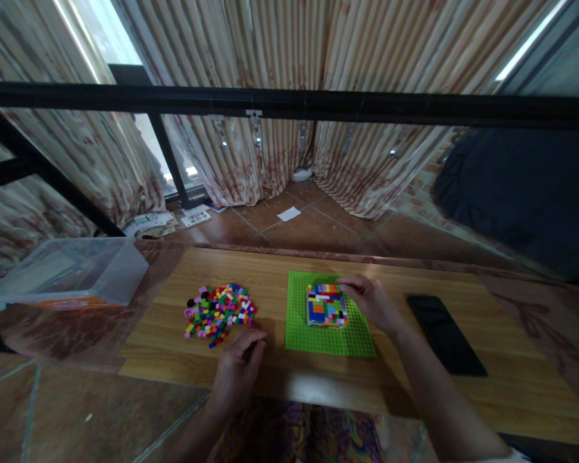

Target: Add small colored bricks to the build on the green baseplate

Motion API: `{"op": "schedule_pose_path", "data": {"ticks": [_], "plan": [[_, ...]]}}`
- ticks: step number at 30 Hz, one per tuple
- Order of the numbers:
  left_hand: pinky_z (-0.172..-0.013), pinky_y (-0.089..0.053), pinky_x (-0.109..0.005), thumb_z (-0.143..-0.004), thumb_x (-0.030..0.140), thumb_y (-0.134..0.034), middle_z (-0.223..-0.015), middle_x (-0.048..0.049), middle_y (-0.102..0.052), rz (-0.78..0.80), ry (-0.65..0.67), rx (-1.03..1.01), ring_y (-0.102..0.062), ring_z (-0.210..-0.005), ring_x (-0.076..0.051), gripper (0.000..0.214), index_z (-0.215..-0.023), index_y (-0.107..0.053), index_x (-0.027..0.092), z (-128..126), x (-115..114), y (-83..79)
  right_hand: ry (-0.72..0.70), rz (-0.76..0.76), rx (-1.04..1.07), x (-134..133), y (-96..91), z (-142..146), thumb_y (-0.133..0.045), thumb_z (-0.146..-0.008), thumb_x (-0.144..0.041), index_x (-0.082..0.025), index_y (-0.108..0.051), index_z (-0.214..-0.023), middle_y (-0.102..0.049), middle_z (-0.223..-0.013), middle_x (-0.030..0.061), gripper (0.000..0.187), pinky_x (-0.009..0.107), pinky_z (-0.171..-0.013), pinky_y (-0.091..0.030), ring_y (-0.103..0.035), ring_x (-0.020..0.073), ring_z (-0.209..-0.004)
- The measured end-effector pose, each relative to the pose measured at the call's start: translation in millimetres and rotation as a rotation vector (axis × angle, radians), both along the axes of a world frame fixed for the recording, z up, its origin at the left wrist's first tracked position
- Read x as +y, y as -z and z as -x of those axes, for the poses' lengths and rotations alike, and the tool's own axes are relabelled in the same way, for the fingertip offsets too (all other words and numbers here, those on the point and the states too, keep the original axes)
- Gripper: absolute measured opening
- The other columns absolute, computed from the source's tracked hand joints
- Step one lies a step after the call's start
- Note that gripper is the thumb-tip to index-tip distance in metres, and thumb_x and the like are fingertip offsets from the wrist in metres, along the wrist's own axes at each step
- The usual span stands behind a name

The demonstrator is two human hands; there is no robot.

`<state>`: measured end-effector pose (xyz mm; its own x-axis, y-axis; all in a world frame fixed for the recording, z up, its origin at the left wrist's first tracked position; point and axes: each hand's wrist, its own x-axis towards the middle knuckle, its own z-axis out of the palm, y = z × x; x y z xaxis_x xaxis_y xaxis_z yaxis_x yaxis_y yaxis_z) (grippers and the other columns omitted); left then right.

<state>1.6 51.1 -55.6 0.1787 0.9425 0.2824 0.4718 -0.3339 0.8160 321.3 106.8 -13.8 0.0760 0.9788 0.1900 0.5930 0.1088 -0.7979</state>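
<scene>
A block of multicoloured toy bricks (326,306) is built up on a green studded baseplate (299,341). My right hand (369,301) is over the plate's right side, fingers pinched at the far right corner of the block; whatever lies between the fingertips is too small to make out. Near the table's front edge, my left hand (238,365) is closed in a pinch, with a tiny dark green speck, seemingly a toy brick, at its fingertips. Just beyond it spreads a pile of loose toy bricks (222,312) in many colours.
A black phone-like slab (446,334) lies right of the plate on the wooden table (270,270). At far left stands a clear plastic bin (120,270). A black rail (280,103) crosses beyond the table, before striped curtains (270,51). Papers (288,213) lie on the tiled floor.
</scene>
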Motion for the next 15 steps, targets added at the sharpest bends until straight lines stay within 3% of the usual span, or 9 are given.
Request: {"op": "schedule_pose_path", "data": {"ticks": [7, 15], "plan": [[-0.079, -0.054, -0.027, -0.085, 0.02, -0.056, -0.092, -0.0039, -0.07, -0.017, -0.005, -0.014, -0.066, -0.087, -0.016, 0.013, -0.093, -0.067, 0.021, -0.1, 0.3, -2.0, 0.066, 0.035, 0.062, 1.0, 8.3, 6.6, -0.061, -0.077, -0.041, -0.022, -0.075, -0.084, -0.074, -0.083, 0.005, 0.025, 0.031, -0.068, -0.052, -0.068, 0.0206, -0.076], [-0.079, -0.054, -0.031, -0.083, 0.025, -0.058, -0.091, -0.0045, -0.071, 0.04, -0.029, -0.032, -0.066, -0.087, -0.018, 0.014, -0.091, -0.07, 0.021, -1.2, 1.8, -3.6, 0.0, 0.128, 0.018, 12.1, 4.6, 8.4, -0.061, -0.077, -0.036, -0.022, -0.076, -0.083, -0.075, -0.082, 0.0034, 0.022, 0.03, -0.068, -0.053, -0.068, 0.0199, -0.073]]}}
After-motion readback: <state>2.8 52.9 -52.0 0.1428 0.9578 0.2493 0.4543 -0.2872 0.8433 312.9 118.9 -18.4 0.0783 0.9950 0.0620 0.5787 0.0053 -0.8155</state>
